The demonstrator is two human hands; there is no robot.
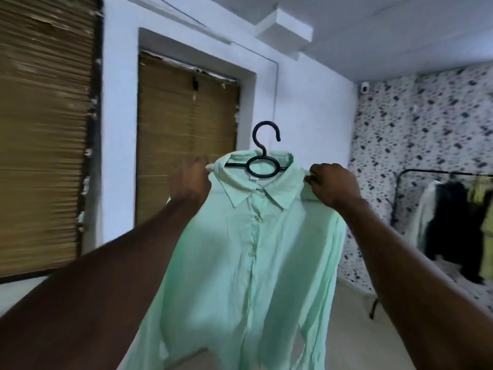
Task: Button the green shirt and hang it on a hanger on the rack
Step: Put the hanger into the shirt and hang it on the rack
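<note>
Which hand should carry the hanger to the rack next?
Probably the right hand: the rack stands off to its side; the left hand holds the green shirt on the far shoulder.

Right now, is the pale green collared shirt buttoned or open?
Buttoned as far as visible: the pale green shirt on the black hanger has its placket closed from collar down; hem out of frame.

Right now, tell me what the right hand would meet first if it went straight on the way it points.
The right hand grips the green shirt at the shoulder, over the black hanger, so both would move with it. Beyond them the way looks free to the white wall, though depth is unclear.
</note>
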